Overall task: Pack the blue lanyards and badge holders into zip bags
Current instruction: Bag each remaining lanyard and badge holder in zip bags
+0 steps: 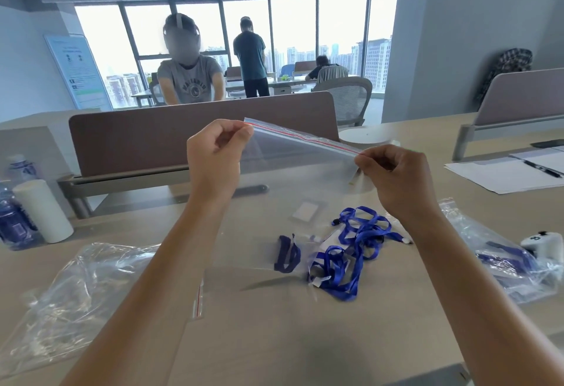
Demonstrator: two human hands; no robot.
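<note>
Clear zip bag (293,172) held up above the desk (274,340), red seal line along its top edge, slanting down from left to right. Left hand (213,153) pinching the upper left corner of the seal between thumb and forefinger; right hand (393,175) pinching the upper right corner the same way. Hands well apart, bag stretched between them. Blue lanyards (351,251) lying in a loose tangle on the desk below the bag, seen partly through it. Clear badge holder (306,211) flat on the desk just beyond the tangle. Second zip bag (200,300) flat on the desk nearer the body. Crumpled plastic bag (76,288) at far left. White cylinder (42,210) standing upright beyond it. Papers with pen (518,172) at far right.
</note>
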